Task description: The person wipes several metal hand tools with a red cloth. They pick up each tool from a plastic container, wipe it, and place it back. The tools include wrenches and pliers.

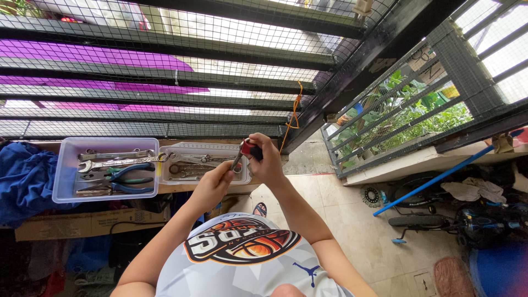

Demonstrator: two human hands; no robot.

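Right hand (268, 160) clenched around the red and black handle of a screwdriver (245, 151), metal shaft slanting down toward seven o'clock. Left hand (213, 184) raised just below, fingertips pinched on the lower end of that shaft (the very tip hidden behind the fingers). Both held up in the middle of the view, above the edge of a white perforated tray (220, 149).

Inside that white tray, at roughly nine o'clock from the hands: loose metal spanners and small tools, hard to tell apart. Further out at nine o'clock, just beside it, a clear plastic tub (65, 170) with a large silver wrench (118, 163), more spanners and blue-handled pliers (124, 179). Both containers resting on a ledge against a black barred, mesh-covered grille (165, 71).

At the far nine o'clock edge, a bundle of blue cloth (25, 179). Below the tub, at seven o'clock, a flattened cardboard box (82, 223). At three o'clock, well apart, a blue pole (434, 179) leaning over a small bicycle (440, 220) on the tiled floor. An orange cord (294, 113) hanging from the grille at twelve o'clock, near the right hand.
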